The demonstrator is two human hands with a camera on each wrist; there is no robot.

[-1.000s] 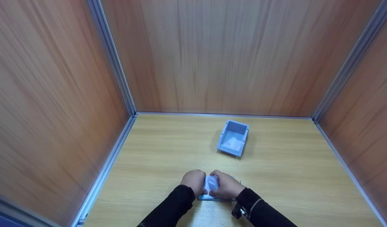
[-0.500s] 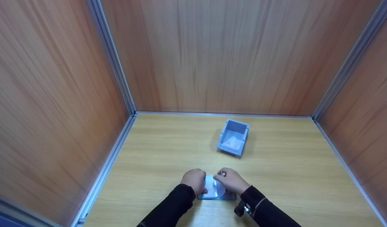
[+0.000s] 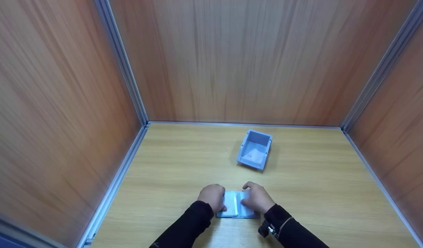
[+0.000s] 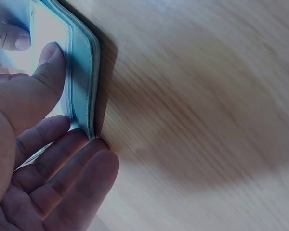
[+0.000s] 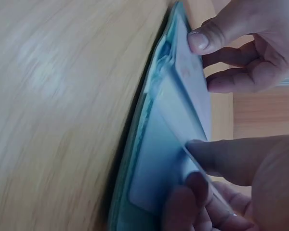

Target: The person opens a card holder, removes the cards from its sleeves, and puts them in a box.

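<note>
We hold a light-blue wallet [image 3: 236, 208] flat on the table [image 3: 318, 193], spread between our hands. Our left hand [image 3: 212, 197] curls round its left edge, thumb on top. Our right hand [image 3: 258, 198] pinches a white card [image 5: 192, 84] at its right half. A blue bin [image 3: 254, 150] sits well beyond our fingers.

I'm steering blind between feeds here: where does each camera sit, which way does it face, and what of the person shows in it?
Head: high, facing forward and down at the table; left hand, right hand and both dark sleeves on the light blue wallet, grey bin beyond.
Left wrist: low, along the table; thumb and fingers at the wallet's edge.
Right wrist: low, along the table; thumb on a white card, with the other hand's fingers behind.
All three share the wallet.
</note>
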